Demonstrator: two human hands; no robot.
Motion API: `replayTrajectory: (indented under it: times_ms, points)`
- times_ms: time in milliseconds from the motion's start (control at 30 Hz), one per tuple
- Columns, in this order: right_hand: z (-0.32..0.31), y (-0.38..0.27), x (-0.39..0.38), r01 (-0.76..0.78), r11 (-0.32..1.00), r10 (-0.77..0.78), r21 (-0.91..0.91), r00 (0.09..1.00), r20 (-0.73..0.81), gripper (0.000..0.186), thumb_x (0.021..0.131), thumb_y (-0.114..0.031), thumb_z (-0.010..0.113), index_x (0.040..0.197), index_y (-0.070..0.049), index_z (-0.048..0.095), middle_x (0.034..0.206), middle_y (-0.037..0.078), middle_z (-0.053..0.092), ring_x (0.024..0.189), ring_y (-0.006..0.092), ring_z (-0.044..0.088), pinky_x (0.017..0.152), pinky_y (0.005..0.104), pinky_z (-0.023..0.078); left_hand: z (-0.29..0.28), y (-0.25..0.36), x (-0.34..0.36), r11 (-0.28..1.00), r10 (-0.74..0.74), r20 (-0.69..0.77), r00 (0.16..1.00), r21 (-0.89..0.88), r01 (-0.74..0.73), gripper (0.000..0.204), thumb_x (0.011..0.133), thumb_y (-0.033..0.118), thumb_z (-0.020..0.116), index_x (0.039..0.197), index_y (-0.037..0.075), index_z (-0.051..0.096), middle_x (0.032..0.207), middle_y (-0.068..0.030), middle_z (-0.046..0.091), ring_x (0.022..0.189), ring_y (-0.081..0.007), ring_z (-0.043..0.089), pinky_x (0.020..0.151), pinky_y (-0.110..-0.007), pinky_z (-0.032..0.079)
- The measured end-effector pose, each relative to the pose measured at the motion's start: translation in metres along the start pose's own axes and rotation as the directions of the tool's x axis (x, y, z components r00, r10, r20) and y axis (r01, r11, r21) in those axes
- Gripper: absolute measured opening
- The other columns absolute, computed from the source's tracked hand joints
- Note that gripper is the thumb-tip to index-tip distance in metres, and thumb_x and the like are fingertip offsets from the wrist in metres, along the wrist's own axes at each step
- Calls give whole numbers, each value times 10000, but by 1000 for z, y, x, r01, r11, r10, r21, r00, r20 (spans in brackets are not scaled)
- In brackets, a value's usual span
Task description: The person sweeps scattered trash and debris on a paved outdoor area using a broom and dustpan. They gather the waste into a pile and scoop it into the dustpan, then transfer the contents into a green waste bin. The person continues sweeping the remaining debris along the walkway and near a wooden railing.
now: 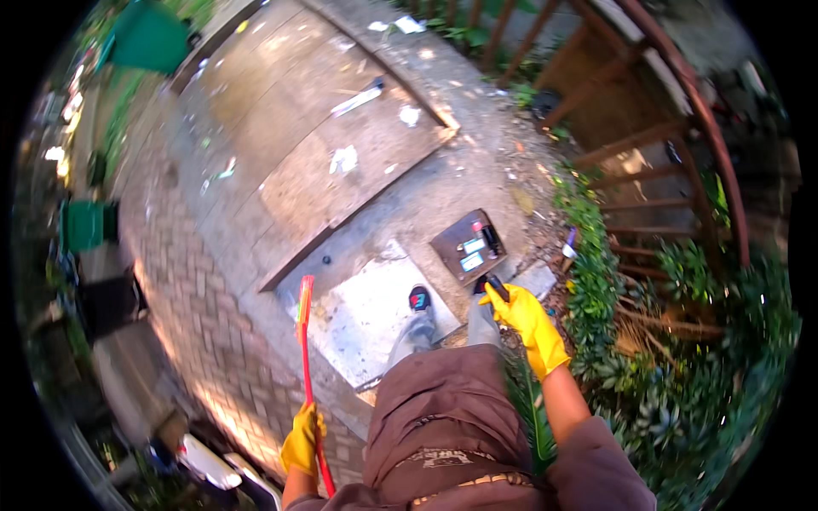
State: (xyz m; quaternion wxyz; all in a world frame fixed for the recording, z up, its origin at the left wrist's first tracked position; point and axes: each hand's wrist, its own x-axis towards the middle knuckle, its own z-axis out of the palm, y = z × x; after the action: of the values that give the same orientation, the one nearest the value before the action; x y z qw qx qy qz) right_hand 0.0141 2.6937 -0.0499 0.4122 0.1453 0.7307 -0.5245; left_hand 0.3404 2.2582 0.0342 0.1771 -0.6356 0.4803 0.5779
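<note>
- My left hand (302, 439), yellow-gloved, is wrapped snugly round the shaft of the red broom (308, 362); the head points up and away, near the left edge of the white panel (375, 319). I can't tell whether its bristles touch anything.
- My right hand (527, 322), gloved likewise, is closed round a black handle (498, 288); no gap shows between palm and grip.
- Just past that handle sits the brown pan (449, 245), beyond the white panel's right edge. I take the handle to be the pan's, though the join is hidden from me.
- Done, as I read it: the pan already has a load, with pale packets (472, 246) and a black cylinder (490, 237) toward its right side.
- Left, by my judgement: loose litter on the big slab (290, 128). A crumpled white scrap (343, 159) lies inside its near edge, another white scrap (409, 115) near its right corner, and a long black-and-white piece (358, 100) farther in.
- Outside the slab, white papers (408, 25) lie beyond its far edge, and a purple-and-white wrapper (569, 244) sits beside the plants (592, 277).
- So I'd call it partway, with plenty uncollected.
</note>
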Motion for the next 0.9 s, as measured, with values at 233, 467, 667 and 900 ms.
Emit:
replayTrajectory:
  times_ms: [233,467,667,900]
  points:
    - [7,19,91,127,914,-57,-384,980,189,392,1000,-419,646,893,-58,752,609,21,583,560,120,534,541,326,441,104,-35,132,925,40,-182,983,-366,-105,286,982,337,662,1138,98,634,794,5,599,605,-86,536,498,-219,414]
    - [8,-19,113,136,865,-17,-483,970,243,429,986,-443,652,885,-39,755,632,60,637,552,144,548,538,339,453,202,-81,108,1000,-26,64,998,-6,27,524,1029,253,601,1528,197,453,640,-42,538,415,-159,484,373,-335,454]
    - [31,-31,123,271,852,-160,-447,949,271,439,1000,-443,635,877,-39,757,618,44,614,528,139,527,525,327,433,196,-78,99,995,46,-137,990,-83,-58,536,1029,242,577,1544,234,430,663,-44,534,402,-160,470,366,-333,454]
    - [-9,-41,119,120,913,-88,-390,991,100,451,1010,-477,621,891,-64,755,610,20,591,504,120,515,498,307,420,235,-83,105,997,-8,-24,1000,-80,6,527,1042,253,560,1550,255,419,684,-47,550,425,-159,492,379,-340,482]
